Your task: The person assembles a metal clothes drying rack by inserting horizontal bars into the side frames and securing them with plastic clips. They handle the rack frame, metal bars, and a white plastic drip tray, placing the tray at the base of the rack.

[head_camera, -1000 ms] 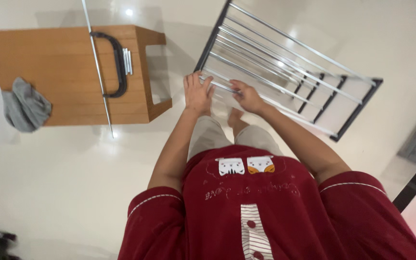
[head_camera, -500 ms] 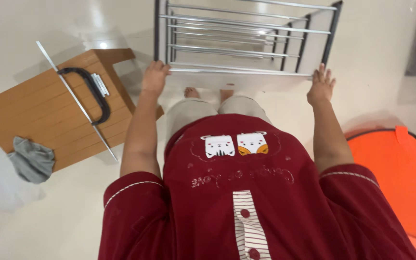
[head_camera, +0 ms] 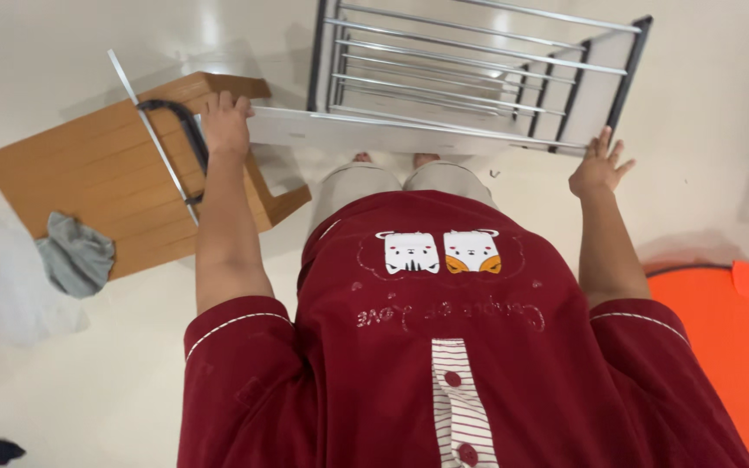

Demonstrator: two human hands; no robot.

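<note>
Drying rack [head_camera: 470, 82]: a metal frame of thin, shiny silver rods running in parallel, edged with dark bars, standing on the floor just ahead of the person's feet.
Left hand [head_camera: 225, 124]: fingers curled over the near left corner of the rack's pale front rail, gripping it.
Right hand [head_camera: 598, 166]: spread wide, fingers fanned, palm against the near right end of the rail; it grips nothing.
Wooden stool [head_camera: 97, 186]: flat, orange-brown, grained wood with squared edges, just left of the rack, beneath the left forearm.
Grey cloth [head_camera: 75, 254]: soft and crumpled, lying on the stool's near edge.
Orange basket [head_camera: 726, 334]: smooth, bright fabric with a dark rim, at the right.
Floor [head_camera: 62, 373]: pale and glossy.
</note>
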